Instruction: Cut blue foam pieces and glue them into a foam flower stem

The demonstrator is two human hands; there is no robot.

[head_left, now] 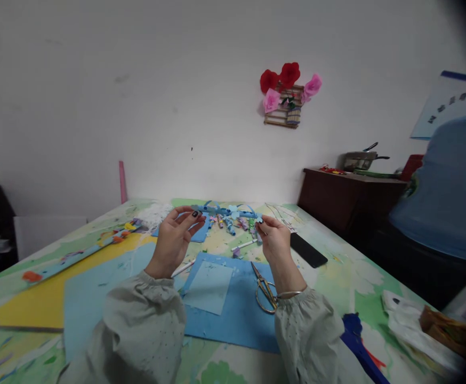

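- White wall behind; paper flowers (pixel 289 88) on a small slatted wooden frame hang on it, right of centre.
- Tabletop (pixel 337 272) has a green, floral-printed cover; it runs from the wall toward the camera.
- Left hand (pixel 175 237) raised above the tabletop middle, fingers pinched on the left end of a blue paper strip (pixel 227 210).
- Right hand (pixel 273 240) pinches the strip's right end; strip spans between both hands, held clear of the tabletop.
- Blue sheet (pixel 233 314) lies below the hands, a paler square on it.
- Scissors (pixel 265 290) rest on that sheet's right part, just beside the right wrist.
- Black phone (pixel 308 250) lies right of the hands.
- Yellow sheet (pixel 37 304) toward the left edge.
- Small rolled paper pieces (pixel 231 224) lie near the far edge, behind the strip.
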